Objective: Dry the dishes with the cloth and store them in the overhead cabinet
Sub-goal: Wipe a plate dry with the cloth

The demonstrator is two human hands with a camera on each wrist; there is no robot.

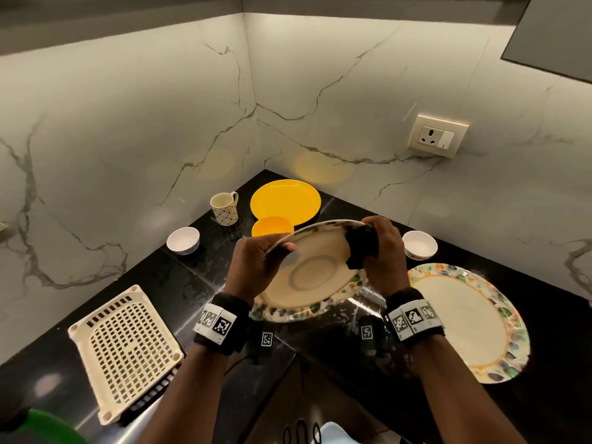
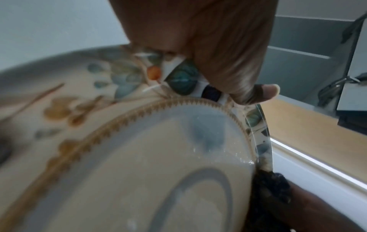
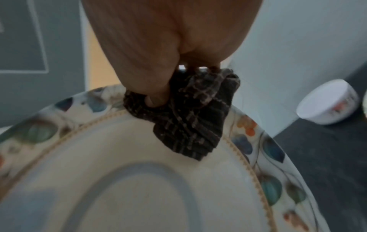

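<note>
On the tabletop (image 1: 179, 283), left to right: one rack (image 1: 123, 350), one mug (image 1: 224, 208), two white bowls (image 1: 183, 240), two yellow dishes (image 1: 285, 200), one patterned plate (image 1: 464, 322). The left hand (image 1: 256, 267) grips a second, tilted plate (image 1: 314, 277) by its rim; the right hand (image 1: 379, 257) presses a bunched cloth (image 1: 362, 248) on it.

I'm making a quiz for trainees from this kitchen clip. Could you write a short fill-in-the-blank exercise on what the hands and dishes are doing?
1. The right hand presses a dark checked ____ against the held plate.
2. The left hand grips that plate by its ____.
3. The large plate in the corner is ____ in colour.
4. The patterned mug stands ____ on the counter.

Missing words: cloth; rim; yellow; upright
</note>
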